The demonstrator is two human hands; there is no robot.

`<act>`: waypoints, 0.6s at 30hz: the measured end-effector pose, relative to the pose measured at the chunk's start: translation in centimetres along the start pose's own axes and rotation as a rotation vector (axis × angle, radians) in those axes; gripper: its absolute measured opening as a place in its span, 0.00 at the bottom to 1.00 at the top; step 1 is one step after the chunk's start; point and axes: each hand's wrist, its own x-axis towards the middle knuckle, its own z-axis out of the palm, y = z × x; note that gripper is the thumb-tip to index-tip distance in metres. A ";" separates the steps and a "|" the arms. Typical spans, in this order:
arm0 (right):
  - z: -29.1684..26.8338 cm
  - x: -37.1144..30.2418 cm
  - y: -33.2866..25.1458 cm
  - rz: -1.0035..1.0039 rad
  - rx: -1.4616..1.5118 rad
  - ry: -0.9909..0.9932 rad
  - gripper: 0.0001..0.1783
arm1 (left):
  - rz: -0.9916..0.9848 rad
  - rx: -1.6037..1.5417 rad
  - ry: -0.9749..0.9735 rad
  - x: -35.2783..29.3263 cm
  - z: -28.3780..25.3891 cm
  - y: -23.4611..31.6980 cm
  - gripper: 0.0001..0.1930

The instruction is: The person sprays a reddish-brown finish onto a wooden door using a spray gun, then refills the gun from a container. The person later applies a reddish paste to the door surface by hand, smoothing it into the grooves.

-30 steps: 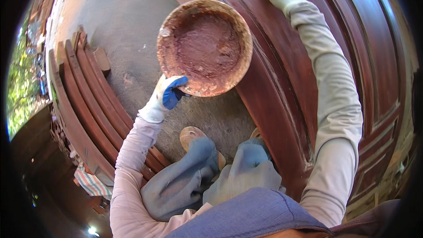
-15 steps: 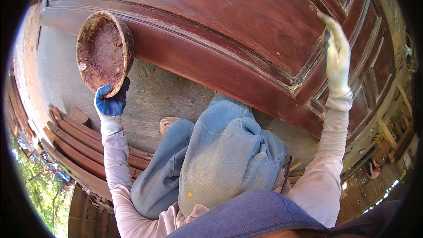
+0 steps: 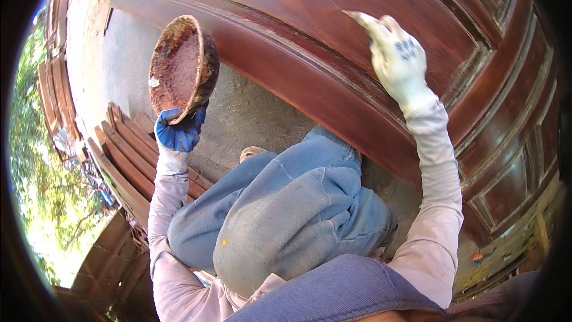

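Note:
My left hand (image 3: 180, 130), in a white glove with a blue coated palm, grips the lower rim of a round bowl (image 3: 205, 77). The bowl is tilted toward me, its inside coated with reddish-brown paste (image 3: 179, 74). My right hand (image 3: 398, 53), in a white glove with blue print on its back, is over the reddish-brown panelled wooden door (image 3: 286, 18). Its fingers are drawn together, with a narrow brownish tip pointing left. What they hold, if anything, is hidden. Pale, rough strips line the door's mouldings. I cannot tell whether the right hand touches the wood.
Below the door's near edge is grey floor (image 3: 250, 104). Reddish-brown wooden boards (image 3: 128, 158) lie stacked at the left, near my left forearm. My bent knees in blue jeans (image 3: 286, 214) fill the space between my arms. Green foliage (image 3: 53, 203) shows at the far left.
My right hand has swung left across the door panel and turned its back to view. The bowl stays in my left hand. The whole view has shifted, bringing more foliage in.

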 end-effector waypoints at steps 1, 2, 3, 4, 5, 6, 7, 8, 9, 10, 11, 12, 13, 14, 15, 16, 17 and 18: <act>1.1 1.3 0.1 -0.054 -0.027 0.005 0.23 | 0.000 -0.002 0.011 -0.2 -0.4 -0.1 0.38; 2.2 2.6 0.1 -0.110 -0.057 0.009 0.23 | 0.000 -0.007 0.022 -0.6 -0.4 -0.2 0.38; 3.4 3.8 0.3 -0.161 -0.080 0.024 0.22 | 0.015 0.018 0.045 -1.1 -0.3 -0.4 0.37; 4.6 4.6 0.2 -0.209 -0.107 0.037 0.21 | 0.020 0.041 0.048 -1.8 -0.2 -0.7 0.36; 5.4 5.0 0.1 -0.255 -0.135 0.052 0.21 | 0.022 0.066 0.050 -2.4 0.1 -1.0 0.36; 5.5 4.9 0.3 -0.288 -0.244 0.041 0.21 | 0.022 0.092 0.051 -2.9 0.2 -1.1 0.35; 5.6 5.1 0.5 -0.323 -0.351 0.010 0.20 | 0.024 0.103 0.043 -3.0 0.0 -1.3 0.34; 5.6 5.2 0.9 -0.358 -0.459 -0.021 0.20 | 0.038 0.112 0.060 -3.0 -0.1 -1.3 0.34; 5.5 4.8 1.4 -0.337 -0.526 -0.045 0.20 | 0.050 0.120 0.077 -2.9 -0.1 -1.3 0.33; 5.3 4.7 1.7 -0.338 -0.524 -0.029 0.20 | 0.076 0.125 0.087 -3.0 0.1 -1.4 0.33; 5.2 4.6 1.8 -0.302 -0.518 -0.044 0.20 | 0.085 0.121 0.094 -3.2 0.4 -1.6 0.33; 5.2 4.7 1.7 -0.267 -0.512 -0.058 0.21 | 0.094 0.117 0.099 -3.4 0.7 -1.8 0.33; 4.6 4.7 1.1 -0.254 -0.461 -0.044 0.21 | 0.110 0.120 0.092 -3.7 0.9 -2.0 0.32; 4.0 4.8 0.3 -0.242 -0.409 -0.031 0.21 | 0.133 0.144 0.098 -4.0 0.9 -2.1 0.32; 3.6 5.1 -0.4 -0.231 -0.357 -0.019 0.21 | 0.156 0.168 0.105 -4.2 0.9 -2.3 0.33; 4.1 5.4 -0.7 -0.251 -0.354 -0.005 0.20 | 0.162 0.192 0.115 -3.9 0.9 -2.2 0.33; 4.8 5.9 -0.9 -0.271 -0.352 0.009 0.20 | 0.159 0.195 0.105 -3.8 1.1 -2.1 0.33; 5.3 6.0 -0.9 -0.290 -0.349 0.024 0.20 | 0.156 0.199 0.095 -3.7 1.5 -2.1 0.33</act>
